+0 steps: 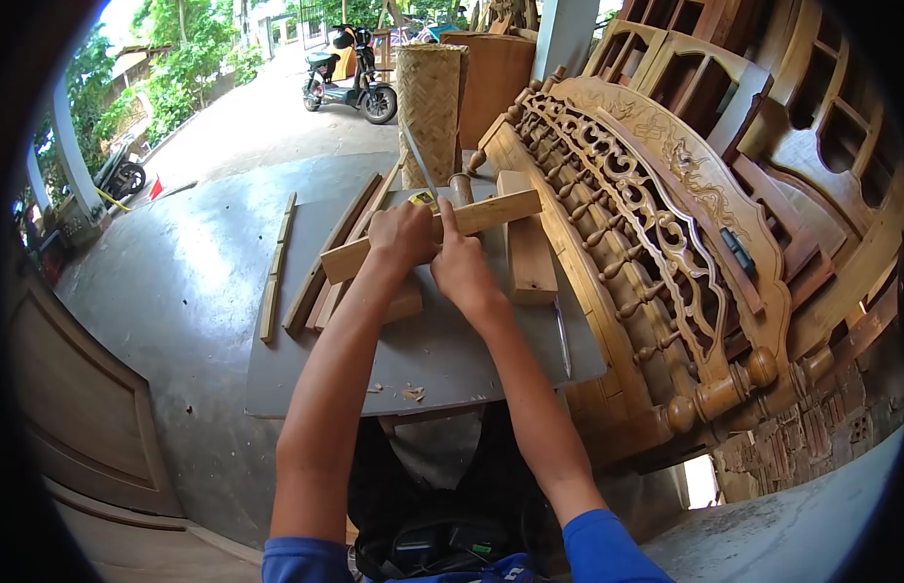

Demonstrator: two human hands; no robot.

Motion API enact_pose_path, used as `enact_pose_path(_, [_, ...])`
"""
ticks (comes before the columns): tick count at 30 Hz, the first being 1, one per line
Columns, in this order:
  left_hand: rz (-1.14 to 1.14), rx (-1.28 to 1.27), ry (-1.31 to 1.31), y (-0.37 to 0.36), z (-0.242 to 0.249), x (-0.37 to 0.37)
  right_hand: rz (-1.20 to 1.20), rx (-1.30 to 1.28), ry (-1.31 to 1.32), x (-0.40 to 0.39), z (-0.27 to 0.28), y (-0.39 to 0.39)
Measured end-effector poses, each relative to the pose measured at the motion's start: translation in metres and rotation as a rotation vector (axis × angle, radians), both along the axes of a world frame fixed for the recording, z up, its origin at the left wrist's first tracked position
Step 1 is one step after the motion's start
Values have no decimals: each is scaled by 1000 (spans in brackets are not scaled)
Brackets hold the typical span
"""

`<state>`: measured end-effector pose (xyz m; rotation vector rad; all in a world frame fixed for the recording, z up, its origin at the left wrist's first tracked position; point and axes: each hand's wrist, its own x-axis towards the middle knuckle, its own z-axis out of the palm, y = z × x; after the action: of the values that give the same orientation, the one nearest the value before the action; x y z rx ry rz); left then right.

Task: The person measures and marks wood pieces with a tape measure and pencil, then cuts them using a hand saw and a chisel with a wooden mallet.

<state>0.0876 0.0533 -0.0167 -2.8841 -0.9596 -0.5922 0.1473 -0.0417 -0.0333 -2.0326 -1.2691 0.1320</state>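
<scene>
A squared length of light wood [491,212] lies slantwise across other pieces on the grey tabletop [452,364]. My left hand [401,233] is closed over it near the middle. Close beside, my right hand [462,262] is curled at its near side, one finger stretched up across the wood. A thin, pale metal strip [419,155] points away from between my hands. Something small and yellow [422,198] shows at its near end, partly hidden by my fingers. Beneath the length are a thick wood block [532,262] on the right and a shorter block [405,303].
Long wooden strips [328,255] and a narrow strip [275,272] lie at left. A slim pointed tool [563,338] rests near the right edge, shavings [413,394] near the front. A carved wooden bed panel [656,214] leans close on the right. Behind stands a woven roll [429,102].
</scene>
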Motion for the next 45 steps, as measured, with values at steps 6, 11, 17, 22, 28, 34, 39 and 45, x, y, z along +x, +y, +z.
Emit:
enact_pose_path(6, [39, -64, 95, -1, 8, 2, -2, -11, -63, -2, 1, -10])
enact_pose_path(11, [17, -172, 198, 7, 15, 3, 21, -119, -14, -36, -12, -106])
enact_pose_path(17, [-36, -154, 184, 0, 19, -1, 25, -129, 40, -31, -4, -101])
enact_pose_path(22, [-56, -98, 175, 16, 6, 1, 15, 7, -83, 3, 6, 7])
enact_pose_path(28, [-7, -180, 258, 3, 22, -2, 5, -158, 31, -52, -4, -115])
enact_pose_path(34, [-65, -189, 214, 3, 19, -2, 34, -1, 33, -22, 0, -67])
enact_pose_path(39, [-126, -120, 120, 13, 12, -4, -15, -42, -47, 3, 10, 19])
enact_pose_path(45, [-79, -244, 221, 7, 18, 0, 27, -225, 36, -63, -8, -147])
